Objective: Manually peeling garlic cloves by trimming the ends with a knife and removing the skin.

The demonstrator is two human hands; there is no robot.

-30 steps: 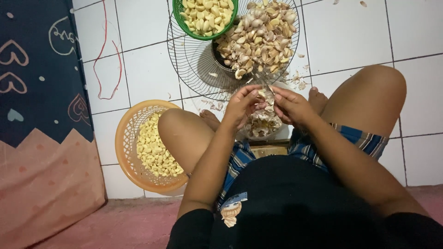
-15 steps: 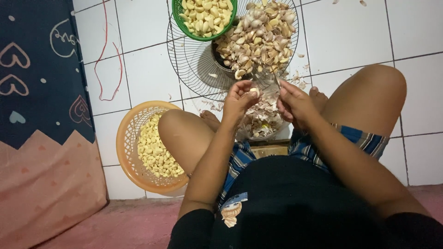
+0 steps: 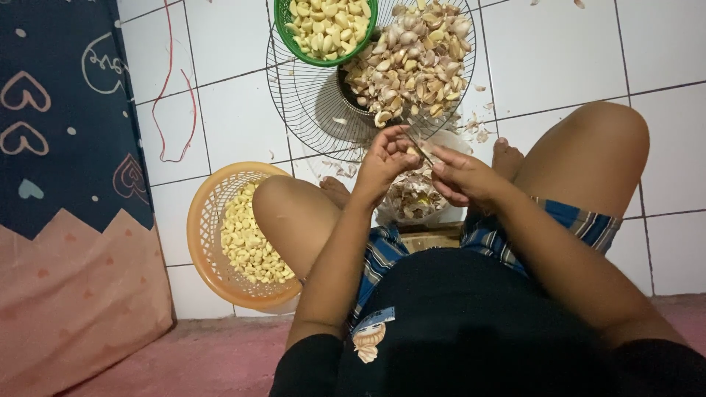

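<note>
A: Hands?
B: Left hand (image 3: 384,158) curled, fingers pinched on a small pale garlic clove (image 3: 412,150); right hand (image 3: 462,176) closed round a thin metal knife (image 3: 419,145), tip at the clove.
A: Where?
B: Btwn knees, above white bowl of skins (image 3: 415,197), near the round wire fan-guard tray (image 3: 309,103).

A home floor: white tiles (image 3: 573,59), patterned mattress (image 3: 66,147) (hearts), garlic baskets (image 3: 202,235).

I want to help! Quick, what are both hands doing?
Left hand: shut on a garlic clove.
Right hand: shut on a small knife.
</note>
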